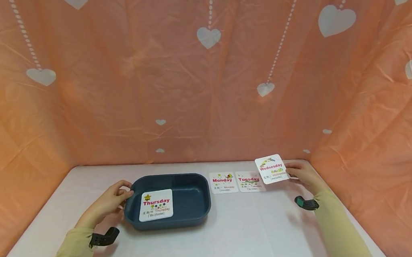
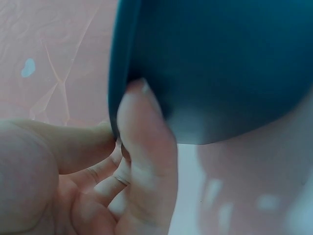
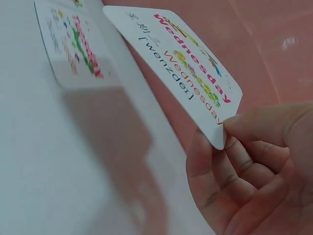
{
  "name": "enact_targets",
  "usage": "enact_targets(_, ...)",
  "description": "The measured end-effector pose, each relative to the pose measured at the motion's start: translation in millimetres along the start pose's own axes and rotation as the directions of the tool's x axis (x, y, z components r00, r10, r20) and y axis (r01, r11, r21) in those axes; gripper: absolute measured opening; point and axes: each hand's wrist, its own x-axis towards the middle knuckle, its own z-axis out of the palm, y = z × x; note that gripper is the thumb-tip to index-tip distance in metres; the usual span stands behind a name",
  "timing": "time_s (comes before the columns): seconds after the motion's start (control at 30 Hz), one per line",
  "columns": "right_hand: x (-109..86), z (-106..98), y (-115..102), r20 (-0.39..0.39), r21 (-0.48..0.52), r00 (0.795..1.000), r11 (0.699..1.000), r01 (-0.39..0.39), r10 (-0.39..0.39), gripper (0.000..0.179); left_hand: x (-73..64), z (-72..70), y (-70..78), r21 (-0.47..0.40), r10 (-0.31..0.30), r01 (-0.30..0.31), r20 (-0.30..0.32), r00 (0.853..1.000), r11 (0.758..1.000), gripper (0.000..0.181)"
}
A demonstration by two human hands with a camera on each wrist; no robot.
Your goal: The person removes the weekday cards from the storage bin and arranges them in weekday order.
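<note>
My left hand (image 1: 110,199) pinches the left rim of a dark blue-grey tray (image 1: 194,204), thumb and finger on either side of the wall in the left wrist view. In the tray lies a white "Thursday" card (image 1: 156,205), slanting across its front left part. My right hand (image 1: 304,174) pinches a "Wednesday" card (image 1: 271,169) by its right edge. That card is tilted and raised above the table, casting a shadow in the right wrist view. Left of it, a "Tuesday" card (image 1: 250,182) and a "Monday" card (image 1: 223,182) lie side by side.
A white-covered table (image 1: 236,239) carries everything. Orange cloth (image 1: 173,86) with white hearts hangs along the back and both sides. A black band (image 1: 104,237) is on the left wrist and another band (image 1: 306,203) on the right.
</note>
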Motion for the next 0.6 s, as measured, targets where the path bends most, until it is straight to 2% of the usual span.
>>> enact_targets(0.17,-1.6,-5,14,-0.032,-0.003,0.994,0.994,-0.108,0.108,0.040,-0.7,-1.0,0.2,0.004,-0.001,0.001,0.001,1.000,1.000,0.034)
enact_targets(0.3,-2.7,-5,24,-0.068,0.005,0.973,0.975,-0.222,0.222,0.044,-0.9,-0.9,0.4,0.005,-0.005,0.005,-0.001,1.000,1.000,0.034)
enact_targets(0.43,-3.9,-4,32,-0.096,0.011,0.965,0.969,-0.245,0.245,0.044,-0.3,0.0,0.7,0.006,0.009,-0.009,-0.007,1.000,1.000,0.033)
enact_targets(0.6,-4.1,-2,39,-0.120,0.107,0.955,0.960,-0.257,0.269,0.042,-1.2,0.2,0.5,0.004,0.024,-0.024,-0.005,1.000,1.000,0.033)
